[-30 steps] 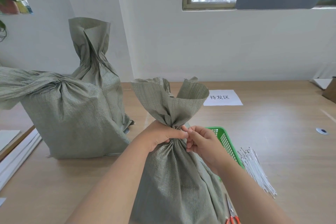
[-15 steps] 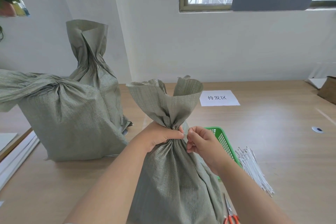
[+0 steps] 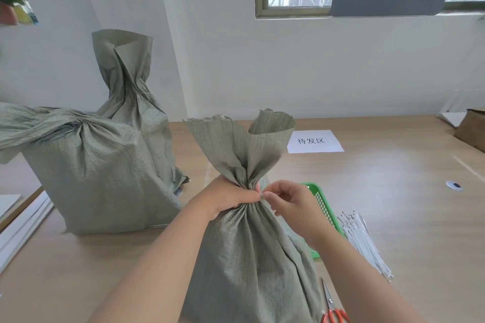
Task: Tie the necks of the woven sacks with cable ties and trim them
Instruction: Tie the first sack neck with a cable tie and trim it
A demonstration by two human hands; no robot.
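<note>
A grey-green woven sack (image 3: 249, 257) stands upright in front of me on the wooden table (image 3: 393, 191). Its neck is bunched and my left hand (image 3: 231, 198) grips it from the left. Right beside that, my right hand (image 3: 287, 198) pinches a small pale piece of cable tie at the neck; most of the tie is hidden. A bundle of white cable ties (image 3: 364, 241) lies to the right. Orange-handled scissors (image 3: 332, 307) lie at the sack's right foot.
Two more woven sacks stand at the left: a low one (image 3: 91, 173) and a tall one (image 3: 131, 92) behind it. A green basket (image 3: 321, 204) sits behind my right hand. A paper label (image 3: 313, 141) lies farther back, with a cardboard box (image 3: 472, 128) at the far right.
My right hand's fingers have shifted slightly at the neck and now pinch the tie right against my left thumb. The left hand keeps its grip on the neck.
</note>
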